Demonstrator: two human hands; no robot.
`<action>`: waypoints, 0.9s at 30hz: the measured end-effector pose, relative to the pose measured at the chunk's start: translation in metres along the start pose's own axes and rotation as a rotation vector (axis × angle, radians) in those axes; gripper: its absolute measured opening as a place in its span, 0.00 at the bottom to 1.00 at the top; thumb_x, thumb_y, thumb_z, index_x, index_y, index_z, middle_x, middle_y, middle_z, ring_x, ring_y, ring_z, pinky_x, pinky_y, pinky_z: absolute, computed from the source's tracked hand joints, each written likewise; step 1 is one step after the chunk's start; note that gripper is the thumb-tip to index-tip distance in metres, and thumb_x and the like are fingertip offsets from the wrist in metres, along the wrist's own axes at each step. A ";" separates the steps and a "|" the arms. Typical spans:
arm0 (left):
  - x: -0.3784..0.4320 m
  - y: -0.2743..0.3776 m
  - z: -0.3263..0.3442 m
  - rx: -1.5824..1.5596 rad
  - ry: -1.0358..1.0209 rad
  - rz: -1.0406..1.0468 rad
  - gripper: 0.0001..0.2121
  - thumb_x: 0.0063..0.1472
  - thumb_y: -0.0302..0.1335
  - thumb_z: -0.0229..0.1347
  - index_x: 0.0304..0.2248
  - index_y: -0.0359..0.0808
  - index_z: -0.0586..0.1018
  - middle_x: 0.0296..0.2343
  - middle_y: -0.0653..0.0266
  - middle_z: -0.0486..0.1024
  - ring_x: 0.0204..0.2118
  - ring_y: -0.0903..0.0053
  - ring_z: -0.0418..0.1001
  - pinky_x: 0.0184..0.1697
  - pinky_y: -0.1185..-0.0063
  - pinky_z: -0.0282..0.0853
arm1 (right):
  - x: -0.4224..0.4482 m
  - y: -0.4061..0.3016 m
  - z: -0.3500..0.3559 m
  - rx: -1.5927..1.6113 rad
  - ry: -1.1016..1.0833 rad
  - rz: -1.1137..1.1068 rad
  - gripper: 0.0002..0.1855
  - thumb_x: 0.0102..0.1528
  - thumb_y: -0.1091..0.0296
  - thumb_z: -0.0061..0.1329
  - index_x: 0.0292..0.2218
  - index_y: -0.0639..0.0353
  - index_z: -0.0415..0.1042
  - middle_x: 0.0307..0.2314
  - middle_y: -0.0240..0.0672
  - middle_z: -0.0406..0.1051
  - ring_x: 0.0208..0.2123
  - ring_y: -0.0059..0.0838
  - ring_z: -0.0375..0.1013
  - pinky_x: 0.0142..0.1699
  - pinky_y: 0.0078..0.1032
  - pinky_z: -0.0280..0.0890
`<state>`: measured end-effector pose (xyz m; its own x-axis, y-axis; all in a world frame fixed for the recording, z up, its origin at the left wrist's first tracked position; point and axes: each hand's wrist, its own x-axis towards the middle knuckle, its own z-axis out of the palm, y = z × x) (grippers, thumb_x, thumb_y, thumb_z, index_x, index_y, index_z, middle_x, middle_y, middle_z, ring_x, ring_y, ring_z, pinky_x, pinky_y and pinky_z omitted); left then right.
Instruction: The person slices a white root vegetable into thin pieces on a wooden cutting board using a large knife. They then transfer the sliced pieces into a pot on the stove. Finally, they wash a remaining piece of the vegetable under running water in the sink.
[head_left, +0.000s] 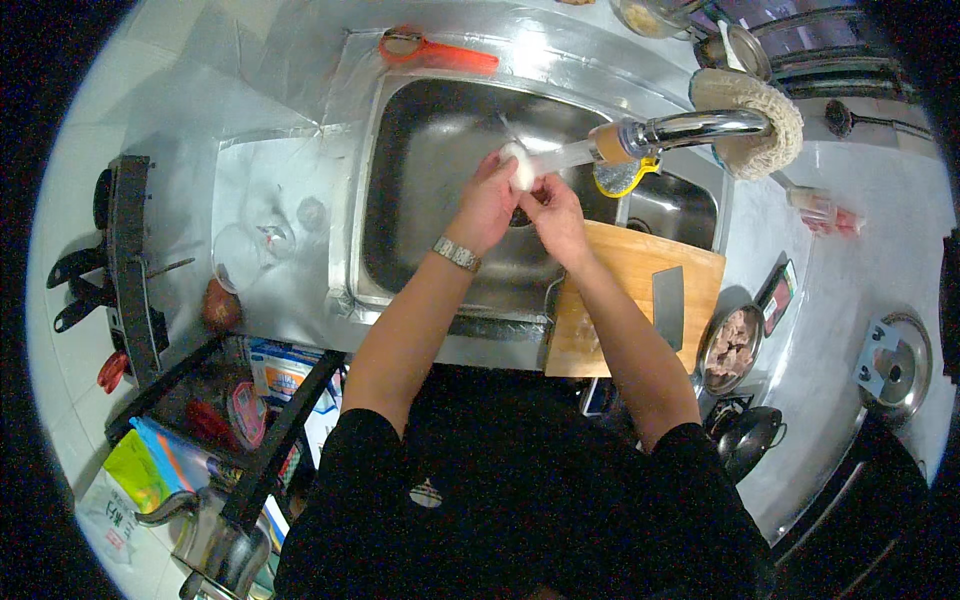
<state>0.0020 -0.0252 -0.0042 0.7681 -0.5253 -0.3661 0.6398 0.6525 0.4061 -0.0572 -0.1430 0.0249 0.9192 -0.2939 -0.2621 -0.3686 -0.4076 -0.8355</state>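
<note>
My left hand (487, 199), with a metal-banded watch (457, 254) on its wrist, holds a white, rounded item (517, 166), perhaps a peeled onion or egg, over the steel sink basin (427, 187). My right hand (555, 217) is close against its lower right side, fingers bent; whether they grip it is not clear. Water runs from the chrome faucet (697, 129) onto the white item. Below and right of the right hand lies a wooden cutting board (622, 300) across the sink's corner, bearing a cleaver blade (668, 307), its handle hidden by my forearm.
An orange-handled peeler or scissors-like tool (442, 56) lies behind the basin. A yellow-rimmed strainer (626, 177) hangs beneath the faucet. Right of the board stands a metal bowl of raw meat (731, 349). An onion (222, 306) and a knife rack (131, 262) are at left.
</note>
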 end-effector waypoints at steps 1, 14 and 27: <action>-0.001 0.002 0.003 -0.006 -0.003 0.004 0.17 0.67 0.24 0.48 0.54 0.38 0.64 0.45 0.61 0.70 0.47 0.70 0.72 0.51 0.71 0.70 | -0.003 -0.009 -0.003 -0.036 0.007 -0.011 0.09 0.53 0.71 0.55 0.34 0.63 0.70 0.23 0.33 0.72 0.26 0.23 0.70 0.31 0.25 0.66; -0.023 0.022 0.003 0.263 -0.009 0.054 0.15 0.70 0.34 0.46 0.51 0.36 0.69 0.41 0.64 0.73 0.44 0.78 0.72 0.50 0.78 0.69 | -0.015 -0.026 -0.008 -0.151 0.113 -0.267 0.16 0.51 0.69 0.56 0.42 0.62 0.72 0.34 0.44 0.71 0.35 0.45 0.73 0.41 0.37 0.68; -0.029 0.032 0.009 0.683 -0.177 0.126 0.12 0.64 0.25 0.54 0.46 0.33 0.69 0.41 0.65 0.74 0.45 0.80 0.72 0.50 0.79 0.68 | -0.014 -0.031 -0.021 -0.312 0.219 -0.450 0.16 0.48 0.74 0.57 0.40 0.62 0.71 0.32 0.45 0.69 0.37 0.49 0.70 0.42 0.41 0.66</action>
<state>0.0004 0.0063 0.0275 0.7927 -0.5872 -0.1637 0.3742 0.2568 0.8911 -0.0614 -0.1444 0.0648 0.9567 -0.1916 0.2189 -0.0031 -0.7593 -0.6508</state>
